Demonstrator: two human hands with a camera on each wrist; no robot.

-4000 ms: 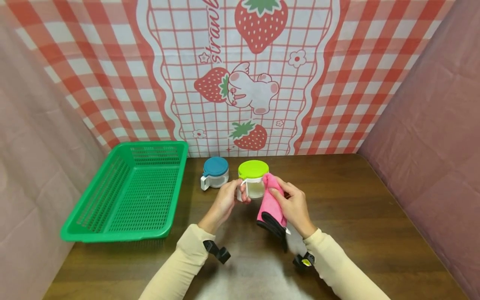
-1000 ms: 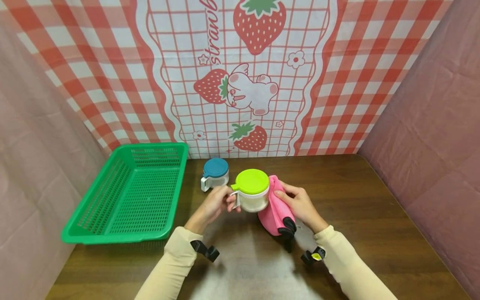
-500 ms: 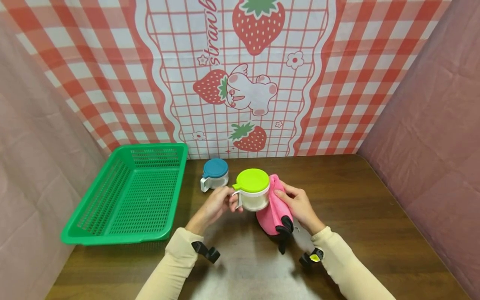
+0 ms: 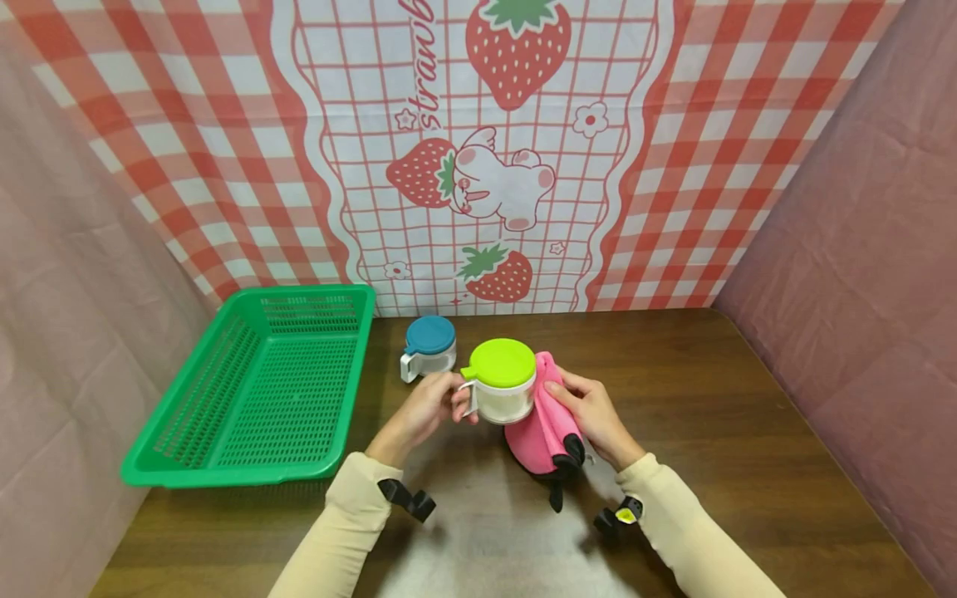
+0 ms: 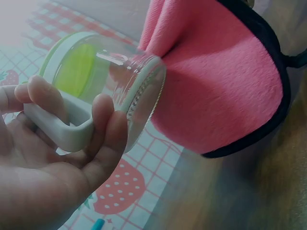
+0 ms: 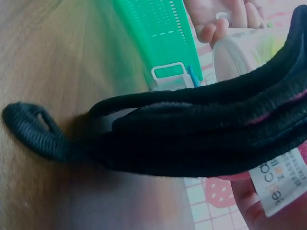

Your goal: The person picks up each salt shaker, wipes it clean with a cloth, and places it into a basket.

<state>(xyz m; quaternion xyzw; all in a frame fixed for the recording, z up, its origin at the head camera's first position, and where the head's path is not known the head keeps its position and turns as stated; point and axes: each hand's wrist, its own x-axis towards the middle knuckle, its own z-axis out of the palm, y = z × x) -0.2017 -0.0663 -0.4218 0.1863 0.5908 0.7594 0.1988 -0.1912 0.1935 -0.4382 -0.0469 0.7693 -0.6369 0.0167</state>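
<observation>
Green-lidded jar [image 4: 503, 382] and pink cloth [image 4: 540, 440] meet to the right of the blue-lidded jar [image 4: 429, 336] and nearer the person than it. The left hand [image 4: 424, 409] holds the green-lidded jar by its white handle [image 5: 62, 127], fingers curled round it. The right hand [image 4: 598, 411] pinches the cloth, thumb in front, along the jar's far side from the blue-lidded jar. The left wrist view shows the jar's base and the cloth spread behind it, so the jar appears to be held up off the surface [image 4: 710, 415]. How firmly the cloth presses cannot be told.

Compared with four seconds ago, the green-lidded jar has come toward the person, away from the line of the blue-lidded jar, and the cloth, then a narrower bundle, has fanned out wider below the jar. Over the last half second little differs: the cloth's lower part has shifted slightly toward the jar's underside. I judge that this leaves the jar steady by its handle, with its right side and base within the cloth's reach.

Black edging [image 6: 158, 153], a hanging loop [image 6: 29, 136] and a white label [image 6: 278, 182] show on the cloth. Left of the blue-lidded jar stands a green basket [image 4: 224, 476]; the blue-lidded jar itself stands upright, touched by neither jar nor cloth.
</observation>
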